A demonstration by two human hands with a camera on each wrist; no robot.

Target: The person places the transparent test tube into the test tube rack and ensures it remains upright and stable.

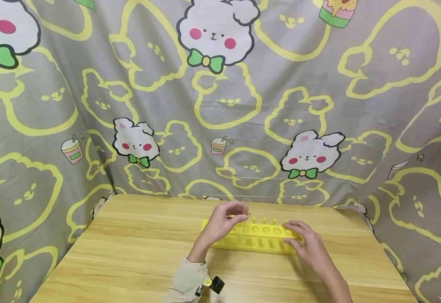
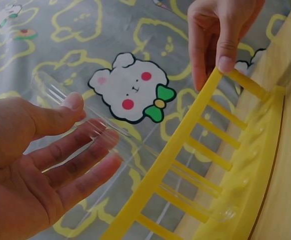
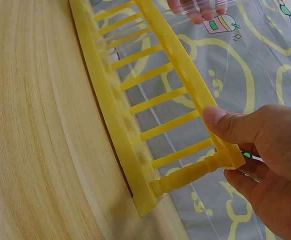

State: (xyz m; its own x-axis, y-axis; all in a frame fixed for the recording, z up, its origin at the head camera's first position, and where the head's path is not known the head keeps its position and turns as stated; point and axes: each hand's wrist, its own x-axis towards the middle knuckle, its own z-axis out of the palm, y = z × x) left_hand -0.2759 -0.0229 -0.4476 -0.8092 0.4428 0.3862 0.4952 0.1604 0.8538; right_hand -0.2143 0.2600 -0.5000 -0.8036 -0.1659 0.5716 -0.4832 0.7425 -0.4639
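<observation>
A clear glass test tube [image 1: 246, 206] stands upright in a yellow test tube rack [image 1: 259, 249]. In the left wrist view the tube [image 2: 135, 145] passes through the rack's top bar, its rounded end down at the base. My left hand [image 1: 222, 222] holds the tube's upper part between thumb and fingers, above the rack. My right hand [image 1: 308, 244] grips the rack's right end; in the right wrist view its thumb [image 3: 230, 122] presses on the top bar and the fingers lie on the other side.
The rack stands on a wooden table [image 1: 137, 248], near its back edge. A row of yellow pegs [image 1: 264, 221] rises along the rack's back side. Grey curtain [image 1: 213, 92] with printed rabbits hangs behind and on both sides. A black wrist camera [image 1: 217, 285] sits at the left sleeve.
</observation>
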